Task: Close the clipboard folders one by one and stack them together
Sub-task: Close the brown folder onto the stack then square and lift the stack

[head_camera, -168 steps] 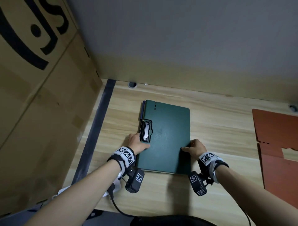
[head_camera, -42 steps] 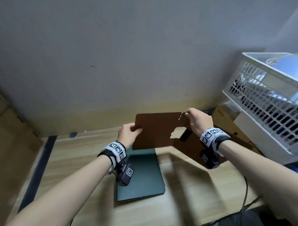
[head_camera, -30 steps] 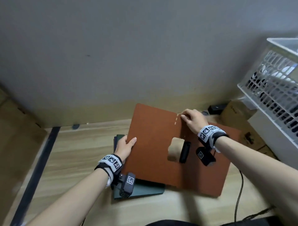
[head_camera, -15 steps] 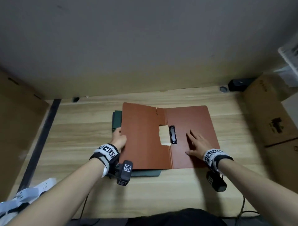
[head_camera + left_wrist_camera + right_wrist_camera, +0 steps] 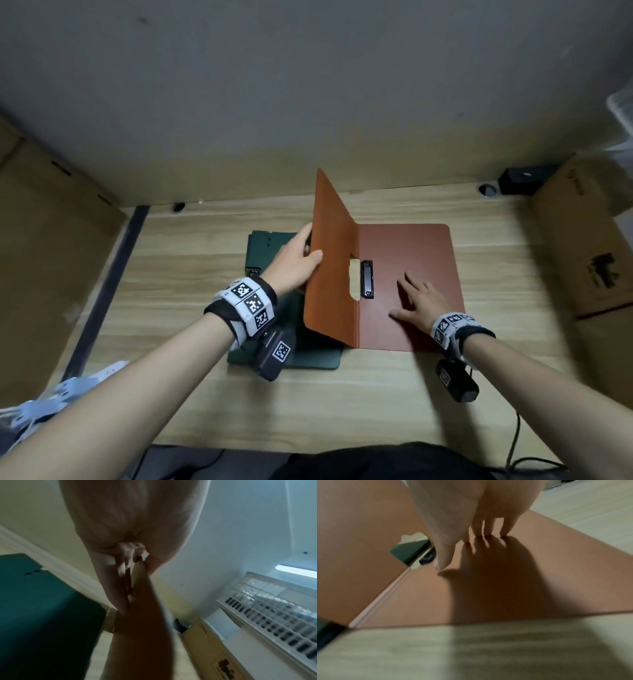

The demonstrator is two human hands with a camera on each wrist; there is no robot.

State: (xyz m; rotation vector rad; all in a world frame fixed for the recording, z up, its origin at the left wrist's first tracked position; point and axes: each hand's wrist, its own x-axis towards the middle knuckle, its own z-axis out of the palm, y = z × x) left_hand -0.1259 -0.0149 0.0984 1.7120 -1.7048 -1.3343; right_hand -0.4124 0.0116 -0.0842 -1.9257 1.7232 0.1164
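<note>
Brown folder point(image 5: 407, 284) open on bench point(image 5: 191, 294), left cover raised near upright, overlapping right part of closed green folder point(image 5: 265, 246). Left hand point(image 5: 294, 267) pinching cover's left edge. Right hand point(image 5: 419, 303) spread flat, pressing right panel beside black clip point(image 5: 367, 279). Risk: cover swinging down traps right fingers; base may slide if press lifts early.

It looks like a plain office or storeroom corner: a light wood-grain desk point(image 5: 376, 394) pushed against a bare grey wall point(image 5: 308, 85), brown cardboard boxes point(image 5: 589, 246) stacked at both sides, a white slatted plastic crate point(image 5: 274, 608) nearby, and a white power strip point(image 5: 78, 383) lying at the desk's left edge.
</note>
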